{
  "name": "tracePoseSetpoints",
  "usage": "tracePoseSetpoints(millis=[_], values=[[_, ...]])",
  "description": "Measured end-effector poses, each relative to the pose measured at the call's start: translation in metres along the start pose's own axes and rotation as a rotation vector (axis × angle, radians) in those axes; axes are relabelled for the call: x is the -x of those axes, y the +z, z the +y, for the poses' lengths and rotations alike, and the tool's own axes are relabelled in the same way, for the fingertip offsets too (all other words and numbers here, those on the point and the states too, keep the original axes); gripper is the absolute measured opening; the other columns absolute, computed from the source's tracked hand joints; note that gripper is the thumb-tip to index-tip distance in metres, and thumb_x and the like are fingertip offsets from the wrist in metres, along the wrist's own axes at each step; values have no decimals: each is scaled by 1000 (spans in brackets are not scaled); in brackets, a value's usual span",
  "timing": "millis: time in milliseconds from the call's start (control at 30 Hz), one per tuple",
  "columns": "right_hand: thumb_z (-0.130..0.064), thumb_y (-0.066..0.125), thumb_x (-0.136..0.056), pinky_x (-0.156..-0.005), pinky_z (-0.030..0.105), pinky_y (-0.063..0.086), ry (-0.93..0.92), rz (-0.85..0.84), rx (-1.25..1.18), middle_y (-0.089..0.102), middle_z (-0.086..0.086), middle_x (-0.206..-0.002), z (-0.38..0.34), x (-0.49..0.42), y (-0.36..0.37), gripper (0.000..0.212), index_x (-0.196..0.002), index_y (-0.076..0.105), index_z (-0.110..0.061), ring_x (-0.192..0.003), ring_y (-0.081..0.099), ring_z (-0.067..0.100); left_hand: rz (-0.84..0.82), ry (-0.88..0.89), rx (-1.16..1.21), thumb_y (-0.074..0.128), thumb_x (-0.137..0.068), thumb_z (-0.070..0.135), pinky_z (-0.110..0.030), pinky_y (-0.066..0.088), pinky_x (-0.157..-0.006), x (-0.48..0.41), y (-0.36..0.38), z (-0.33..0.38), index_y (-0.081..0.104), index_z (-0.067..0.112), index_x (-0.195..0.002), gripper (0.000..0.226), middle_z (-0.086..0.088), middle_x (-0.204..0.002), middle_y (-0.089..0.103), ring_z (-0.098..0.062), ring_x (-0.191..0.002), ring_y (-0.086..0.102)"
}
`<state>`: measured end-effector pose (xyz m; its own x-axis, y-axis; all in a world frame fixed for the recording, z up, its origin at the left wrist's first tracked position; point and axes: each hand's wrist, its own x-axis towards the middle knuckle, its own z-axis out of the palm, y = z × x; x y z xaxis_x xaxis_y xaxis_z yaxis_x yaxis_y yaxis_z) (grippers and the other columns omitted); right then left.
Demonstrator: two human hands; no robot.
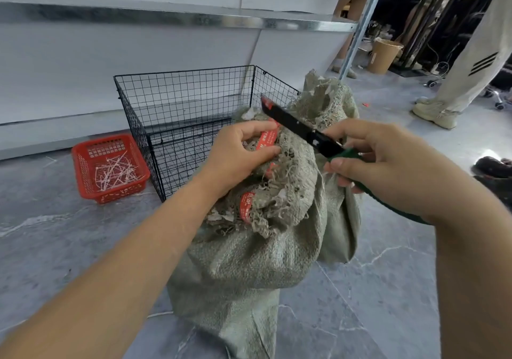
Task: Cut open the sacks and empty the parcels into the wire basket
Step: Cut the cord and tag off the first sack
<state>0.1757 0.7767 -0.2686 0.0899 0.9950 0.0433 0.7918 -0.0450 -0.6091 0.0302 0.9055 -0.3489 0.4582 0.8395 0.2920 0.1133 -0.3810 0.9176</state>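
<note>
Left hand [243,148]: fingers and thumb curled round the bunched neck of the sack [249,261], pinching it at a red band [267,140] with printed lettering that is wound about the gathered cloth. A second stretch of the same red band shows lower on the neck.

Right hand [382,159]: closed on the near end of a black cutter [302,130], held between thumb and fingertips. The cutter's red tip points up and away over the sack neck. Whether a blade is extended cannot be told. A green cord [388,200] runs from the cutter back along the wrist. The two hands are apart, one on each side of the neck.

The sack is grey-green woven cloth, frayed at the mouth. It stands on the floor [55,247], full-bodied and just in front of the wire basket [182,71], touching or nearly touching its near corner.

Progress, as judged: the band appears intact, so this sack is not yet cut open. No parcels show through the mesh of the wire basket. Cutting, opening and tipping out all remain.

Surroundings: a red plastic basket [83,181] to the left of the wire basket holds pale cut strips [116,171]. A metal-edged shelf [166,17] runs behind. Another person's leg [471,67] and a cardboard bin [383,56] are at the far right.
</note>
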Motion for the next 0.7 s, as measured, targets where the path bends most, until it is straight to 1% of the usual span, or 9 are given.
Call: tracePoseSetpoints(millis=[100,233,300,433,500,567,633,667,700], values=[[-14,57,-88,-75,41,52,23,-6,94,62,-6,-74,4,-3,5,24,-86,57,-38,-73,61,22,46,-10,-25,77,-71,18,3,36,-78,-2,-4,-1,60,19,-119,51,13,-114,59,8,-100,52],[-13,56,-89,-57,23,40,74,-6,228,48,-20,-70,11,-7,11,23,-96,58,-35,-65,55,17,28,-12,-51,78,-68,21,-20,33,-102,-1,-8,1,54,19,-127,64,4,-132,54,1,-114,46],[-10,54,-88,-54,21,38,105,6,284,49,-16,-73,15,-10,12,26,-104,61,-31,-62,51,13,15,-18,-43,79,-67,19,-26,34,-107,0,-11,1,53,18,-128,67,0,-136,52,-3,-119,46],[-7,52,-88,-49,19,34,130,44,348,51,-10,-74,19,-13,15,32,-109,62,-27,-57,45,9,-17,-28,-42,80,-64,20,-25,33,-107,1,-13,1,50,19,-131,73,-1,-141,46,-9,-127,45],[-7,52,-88,-49,21,34,140,49,362,56,-4,-81,19,-15,18,32,-111,61,-28,-57,46,9,-42,-30,-22,80,-62,20,-33,35,-109,2,-11,3,49,19,-131,76,-1,-141,46,-10,-127,45],[-9,53,-88,-51,21,37,136,49,367,62,1,-87,21,-17,20,32,-112,60,-28,-60,50,12,-69,-33,0,79,-63,19,-39,41,-105,4,-10,5,49,19,-132,76,0,-140,47,-6,-126,44],[-11,54,-89,-55,25,39,117,56,357,64,3,-93,24,-19,21,30,-111,61,-30,-66,54,17,-90,-21,0,79,-64,17,-34,42,-104,4,-10,3,50,19,-131,73,2,-139,48,0,-121,44],[-11,55,-89,-56,26,40,104,59,350,64,2,-93,25,-20,21,30,-111,61,-30,-68,55,18,-97,-20,0,79,-65,16,-29,46,-97,4,-10,2,50,19,-131,72,2,-139,48,0,-121,45],[-12,56,-89,-57,26,39,91,60,339,63,-2,-90,27,-20,22,29,-111,61,-30,-68,54,17,-103,-24,4,78,-66,16,-24,53,-83,4,-11,0,50,20,-130,71,1,-140,48,0,-119,48]])
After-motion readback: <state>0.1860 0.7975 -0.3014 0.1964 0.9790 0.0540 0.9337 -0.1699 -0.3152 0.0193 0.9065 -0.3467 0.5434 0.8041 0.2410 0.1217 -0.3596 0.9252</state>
